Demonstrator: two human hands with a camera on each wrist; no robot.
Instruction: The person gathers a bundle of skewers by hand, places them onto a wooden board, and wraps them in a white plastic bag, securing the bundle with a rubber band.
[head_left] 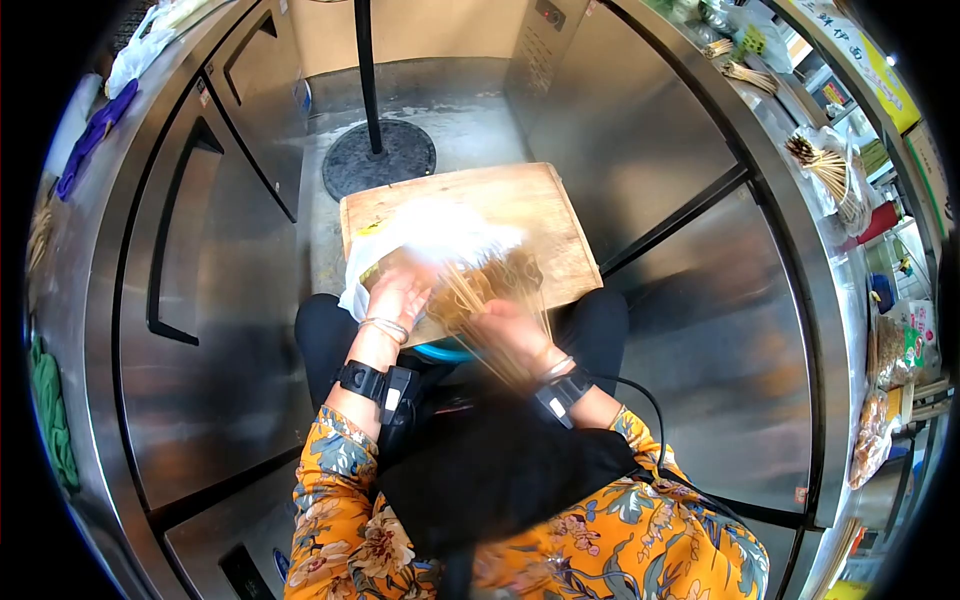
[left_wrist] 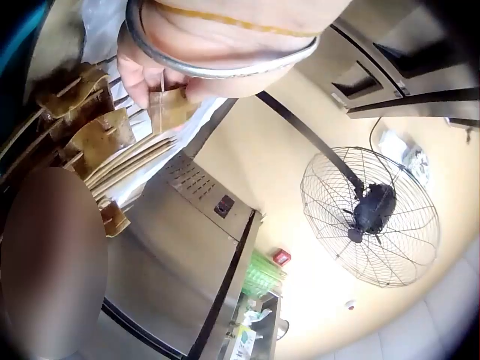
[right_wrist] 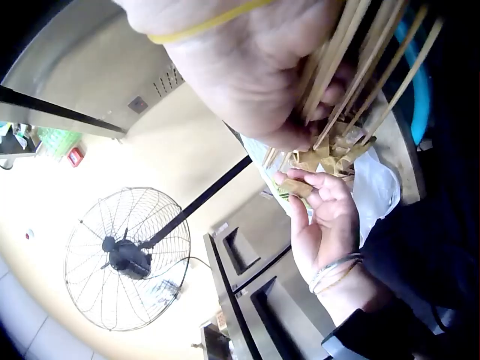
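Note:
My left hand (head_left: 398,292) is at the left of a wooden board (head_left: 570,235), over a white plastic bag (head_left: 440,232). In the left wrist view its thumb and fingers pinch a flat tan-brown food piece (left_wrist: 171,110); the same piece (right_wrist: 297,187) shows at the fingertips in the right wrist view. My right hand (head_left: 512,332) grips a bundle of thin wooden skewers (right_wrist: 351,71), blurred in the head view. Folded brown flat pieces (left_wrist: 101,139) are threaded on skewers beside the left hand. The right hand's palm hides part of the bundle.
The board lies over the person's knees, with a blue rim (head_left: 442,353) showing below it. Steel cabinets (head_left: 215,270) stand on both sides. Beyond the board is a round black stand base (head_left: 350,165). Bundled skewers (head_left: 828,170) lie on the right counter.

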